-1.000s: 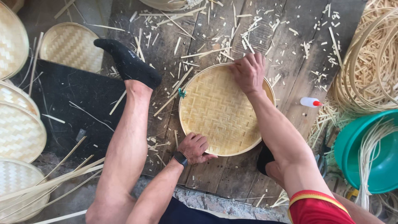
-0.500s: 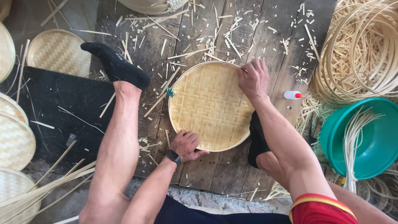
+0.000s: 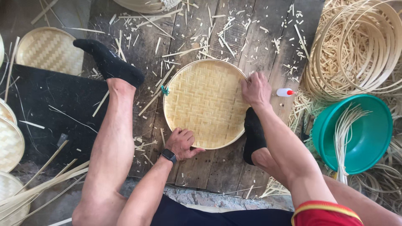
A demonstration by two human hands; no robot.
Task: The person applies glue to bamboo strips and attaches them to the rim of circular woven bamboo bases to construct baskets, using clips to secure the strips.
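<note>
Two hands grip our round woven bamboo tray point(image 3: 205, 102) on the plank floor point(image 3: 259, 37): left hand point(image 3: 182, 143) clenched at its near rim, right hand point(image 3: 256, 88) grasping the far edge; light, stiff, brittle-rimmed.

Daylight is falling evenly on a floor of dark wooden planks point(image 3: 234, 37) littered with pale bamboo slivers. Left of the planks a black mat point(image 3: 46, 109) is lying (partly under finished trays). Right of them, a green basin point(image 3: 368, 138) is sitting below a heap of bamboo hoops point(image 3: 356, 46).
</note>
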